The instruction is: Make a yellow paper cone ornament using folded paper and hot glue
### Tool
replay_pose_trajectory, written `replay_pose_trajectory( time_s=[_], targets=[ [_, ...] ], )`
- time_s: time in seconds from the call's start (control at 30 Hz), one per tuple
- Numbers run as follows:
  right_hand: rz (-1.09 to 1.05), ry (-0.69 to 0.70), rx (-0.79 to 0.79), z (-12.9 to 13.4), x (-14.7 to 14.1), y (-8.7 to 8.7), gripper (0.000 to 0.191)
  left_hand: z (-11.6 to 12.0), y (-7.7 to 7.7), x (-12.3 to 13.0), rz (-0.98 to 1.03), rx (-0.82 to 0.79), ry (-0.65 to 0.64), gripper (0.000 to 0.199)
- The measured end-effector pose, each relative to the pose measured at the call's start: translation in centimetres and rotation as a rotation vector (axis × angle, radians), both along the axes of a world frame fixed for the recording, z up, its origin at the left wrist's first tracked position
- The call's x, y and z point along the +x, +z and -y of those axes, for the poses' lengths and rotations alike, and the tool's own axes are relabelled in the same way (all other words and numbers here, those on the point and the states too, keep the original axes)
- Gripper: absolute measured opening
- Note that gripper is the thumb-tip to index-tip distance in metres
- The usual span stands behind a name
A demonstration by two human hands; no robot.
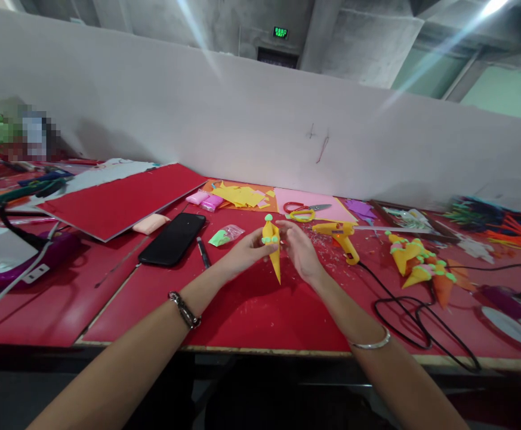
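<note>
A small yellow cone-shaped craft piece [276, 261] hangs point down over the red tabletop, with pale green blobs around its middle and one on top. My left hand [244, 254] is closed on its left side, thumb across the front. My right hand [301, 251] is just right of the cone, fingers stretched and slightly curved towards it; whether the fingertips touch it, I cannot tell. Right of that hand lies a yellow hot glue gun [341, 237]. Scissors with red and yellow handles [302, 212] lie behind the cone.
A black phone [173, 239], a dark pen [203, 252] and a green clay packet [225, 235] lie left. Finished-looking cones [415, 260] are heaped right, near the glue gun's looping cable [403, 310]. A red board [126, 200] leans at back left; a white partition [242, 119] stands behind.
</note>
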State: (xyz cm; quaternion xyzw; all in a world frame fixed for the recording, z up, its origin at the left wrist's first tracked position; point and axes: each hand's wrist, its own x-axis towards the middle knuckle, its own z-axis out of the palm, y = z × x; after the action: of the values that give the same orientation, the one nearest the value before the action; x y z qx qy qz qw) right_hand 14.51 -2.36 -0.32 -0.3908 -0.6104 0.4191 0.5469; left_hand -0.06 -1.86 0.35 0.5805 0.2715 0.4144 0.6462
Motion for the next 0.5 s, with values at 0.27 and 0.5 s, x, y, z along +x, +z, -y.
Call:
replay_pose_trajectory(
  time_s=[0.27, 0.5],
  targets=[
    [0.026, -0.107, -0.105, -0.32, -0.03, -0.46, 0.018, -0.46, 0.3, 0.07, 0.264, -0.546, 0.193, 0.017],
    [0.401, -0.075, 0.198, 0.48, -0.55, -0.14, 0.022, -0.83, 0.49, 0.02, 0.397, -0.651, 0.307, 0.021]
  ],
)
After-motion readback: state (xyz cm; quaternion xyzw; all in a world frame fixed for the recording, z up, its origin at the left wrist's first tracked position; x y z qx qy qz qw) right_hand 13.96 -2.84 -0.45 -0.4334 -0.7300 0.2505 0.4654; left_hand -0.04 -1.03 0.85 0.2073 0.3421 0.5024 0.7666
